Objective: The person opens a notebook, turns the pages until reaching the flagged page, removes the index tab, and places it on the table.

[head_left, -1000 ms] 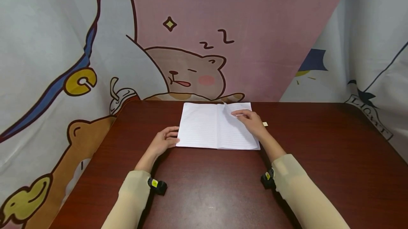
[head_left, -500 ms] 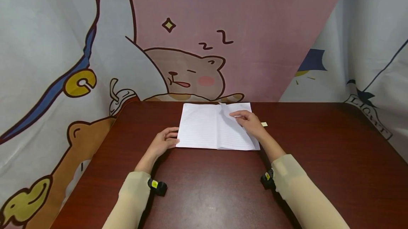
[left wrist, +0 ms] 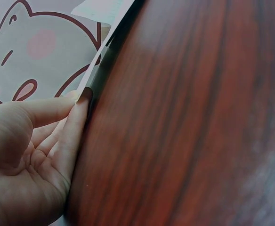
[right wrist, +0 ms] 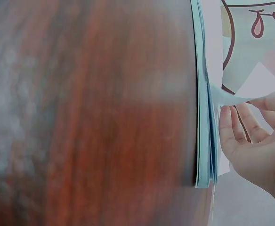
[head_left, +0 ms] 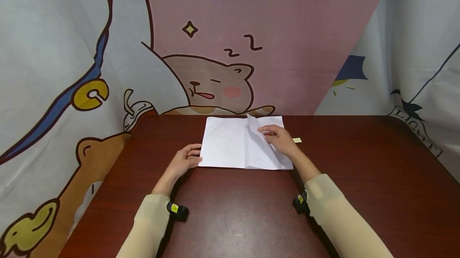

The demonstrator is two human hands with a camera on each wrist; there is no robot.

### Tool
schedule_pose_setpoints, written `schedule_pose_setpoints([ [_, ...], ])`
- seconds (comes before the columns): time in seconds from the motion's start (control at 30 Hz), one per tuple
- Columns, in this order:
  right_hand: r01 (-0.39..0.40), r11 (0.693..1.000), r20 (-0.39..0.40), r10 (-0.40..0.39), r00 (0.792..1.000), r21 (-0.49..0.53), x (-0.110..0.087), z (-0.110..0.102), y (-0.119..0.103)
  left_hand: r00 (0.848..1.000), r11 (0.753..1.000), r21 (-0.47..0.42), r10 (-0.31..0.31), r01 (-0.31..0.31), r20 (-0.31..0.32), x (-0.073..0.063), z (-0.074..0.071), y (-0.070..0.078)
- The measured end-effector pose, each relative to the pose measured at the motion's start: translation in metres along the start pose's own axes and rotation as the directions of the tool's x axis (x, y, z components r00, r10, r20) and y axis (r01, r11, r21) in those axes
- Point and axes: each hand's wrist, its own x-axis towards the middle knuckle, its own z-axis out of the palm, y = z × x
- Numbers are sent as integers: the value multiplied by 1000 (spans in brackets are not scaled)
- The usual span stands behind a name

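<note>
An open lined notebook [head_left: 223, 142] lies near the table's far edge. My left hand [head_left: 182, 160] is at its left side; in the left wrist view the thumb and a finger of that hand [left wrist: 34, 150] pinch the notebook's edge [left wrist: 86, 81]. Over the right half, my right hand [head_left: 282, 140] pinches a page [head_left: 259, 148] that is lifted and bent toward the spine. In the right wrist view the curled page [right wrist: 229, 98] rises to the thumb of the right hand [right wrist: 260, 146], above the notebook's stacked leaves [right wrist: 203, 132].
A small pale tab [head_left: 297, 140] sticks out on the notebook's right side. The dark red wooden table [head_left: 233, 210] stretches in front and to both sides. Behind it hangs a cloth [head_left: 305, 42] printed with cartoon animals.
The page under my right hand has lifted and its free edge has moved left, showing more of the leaf beneath. The right hand has shifted slightly left; the left hand stays in place.
</note>
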Motion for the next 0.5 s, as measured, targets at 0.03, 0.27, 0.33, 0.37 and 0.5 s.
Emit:
schedule_pose_setpoints([
  [0.03, -2, 1000, -1, 2, 1000, 0, 0, 0, 0, 1000, 1000, 1, 0, 0, 0, 0, 0, 0],
  [0.27, -4, 1000, -26, 4, 1000, -21, 1, 3, -1, 1000, 1000, -3, -1, 1, -2, 0, 0, 0],
  [0.33, -8, 1000, -28, 8, 1000, -23, 1, 5, -1, 1000, 1000, -4, -1, 1, -3, 0, 0, 0],
  [0.37, -9, 1000, -29, 9, 1000, -24, 1, 5, -1, 1000, 1000, -5, 1, -1, -2, 0, 0, 0],
  [0.5, 6, 999, -23, -7, 1000, -38, 2, 8, 0, 1000, 1000, -6, 7, -7, -2, 0, 0, 0],
])
